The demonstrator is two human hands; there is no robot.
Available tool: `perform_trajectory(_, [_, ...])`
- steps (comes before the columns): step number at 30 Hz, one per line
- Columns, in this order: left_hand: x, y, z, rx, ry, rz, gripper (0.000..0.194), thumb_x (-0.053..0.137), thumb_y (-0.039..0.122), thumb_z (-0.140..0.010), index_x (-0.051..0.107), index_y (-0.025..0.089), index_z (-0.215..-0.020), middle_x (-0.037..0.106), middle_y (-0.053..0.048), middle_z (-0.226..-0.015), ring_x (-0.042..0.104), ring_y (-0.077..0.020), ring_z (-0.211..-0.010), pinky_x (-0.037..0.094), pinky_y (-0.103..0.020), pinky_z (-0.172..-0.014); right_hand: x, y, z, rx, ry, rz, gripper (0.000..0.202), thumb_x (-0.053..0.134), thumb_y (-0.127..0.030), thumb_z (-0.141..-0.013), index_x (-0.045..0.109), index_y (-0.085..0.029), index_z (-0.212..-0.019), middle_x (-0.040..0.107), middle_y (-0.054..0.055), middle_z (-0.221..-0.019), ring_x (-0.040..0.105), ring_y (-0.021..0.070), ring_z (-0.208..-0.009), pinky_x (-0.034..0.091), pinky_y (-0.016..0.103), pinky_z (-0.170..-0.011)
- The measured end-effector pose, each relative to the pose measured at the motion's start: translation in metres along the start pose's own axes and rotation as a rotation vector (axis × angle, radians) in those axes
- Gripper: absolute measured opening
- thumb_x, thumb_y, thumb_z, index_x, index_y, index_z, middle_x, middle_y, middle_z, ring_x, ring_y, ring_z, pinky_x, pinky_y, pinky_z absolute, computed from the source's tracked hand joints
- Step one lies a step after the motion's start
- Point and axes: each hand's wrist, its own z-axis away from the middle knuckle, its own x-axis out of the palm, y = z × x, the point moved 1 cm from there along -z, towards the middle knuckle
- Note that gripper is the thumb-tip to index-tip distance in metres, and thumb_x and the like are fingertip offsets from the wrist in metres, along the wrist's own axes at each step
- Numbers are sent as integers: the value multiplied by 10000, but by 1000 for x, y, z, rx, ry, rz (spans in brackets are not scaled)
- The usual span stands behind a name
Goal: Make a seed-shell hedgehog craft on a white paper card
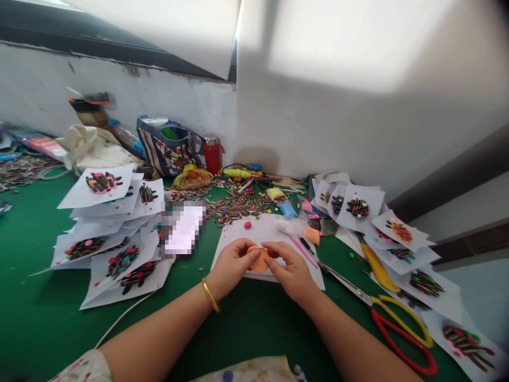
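Observation:
Between both hands is a flattened disc of orange modelling clay (260, 262), held over white paper (228, 233). My left hand (233, 265) pinches its left edge with thumb and fingers. On the other side, the thumb and fingers of my right hand (292, 268) close on its right edge. A small red clay ball (247, 225) rests on the paper beyond the hands. Right of it lie a white clay lump (284, 227), a pink strip (304, 252) and a dark pen (308, 245). An orange clay lump (312, 235) sits by the paper's right edge.
Scissors (374, 302) with red and yellow handles and a yellow cutter (377, 262) lie at right. Decorated paper cards are piled at left (107, 254) and right (401, 254). Sunflower seeds (234, 204) spread behind the paper. A red flask (212, 155) and bag (170, 146) stand by the wall.

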Motion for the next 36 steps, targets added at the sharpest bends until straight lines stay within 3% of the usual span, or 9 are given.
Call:
perform_trajectory(4, [2, 2, 1, -49, -32, 87, 316, 703, 424, -756, 631, 154, -903, 657, -15, -827, 597, -133, -733, 478, -237, -664, 1, -2, 0, 38, -48, 3, 308, 585, -282, -898, 647, -263, -1199, 675, 58, -1108, 620, 192, -972, 517, 356, -881])
perform_trajectory(10, [0, 1, 0, -22, -71, -29, 340, 633, 452, -819, 712, 132, -900, 709, -54, -867, 614, -160, -791, 481, -258, -739, 1, -3, 0, -1, -50, 11, 291, 548, -255, -912, 660, -261, -1181, 683, 53, -1054, 618, 190, -980, 502, 353, -893])
perform_trajectory(17, [-1, -1, 0, -76, -42, 12, 368, 633, 476, -811, 701, 120, -875, 687, -42, -778, 595, -143, -697, 469, -240, -624, 1, 2, 1, 52, 0, 41, 328, 572, -293, -893, 638, -248, -1211, 683, 44, -994, 624, 180, -895, 516, 333, -843])
perform_trajectory(21, [0, -1, 0, -72, -23, 47, 387, 656, 469, -791, 683, 136, -985, 701, -55, -869, 621, -158, -744, 491, -246, -621, 0, 1, 1, 56, 0, 29, 251, 577, -293, -889, 679, -232, -1109, 693, 57, -1027, 628, 189, -904, 519, 334, -839])
perform_trajectory(26, [0, -2, -2, -42, 2, -24, 328, 690, 458, -753, 670, 139, -824, 664, -24, -738, 591, -132, -668, 481, -234, -603, -1, 0, -2, 27, 10, 11, 215, 557, -285, -903, 700, -246, -1058, 700, 55, -1004, 634, 195, -929, 519, 343, -845])
perform_trajectory(29, [1, -2, -2, -78, -40, -25, 359, 679, 478, -752, 694, 147, -891, 689, -37, -791, 610, -149, -691, 496, -250, -605, -3, -1, -3, -10, -18, 5, 209, 536, -281, -919, 717, -254, -1018, 700, 52, -973, 633, 198, -939, 513, 353, -856])
perform_trajectory(36, [0, -1, -2, -85, -11, -18, 365, 700, 472, -719, 700, 137, -864, 694, -39, -780, 615, -152, -693, 501, -255, -618, 0, 2, 1, 104, -5, 6, 353, 609, -347, -866, 648, -224, -1194, 686, 67, -1081, 635, 192, -906, 534, 345, -834])
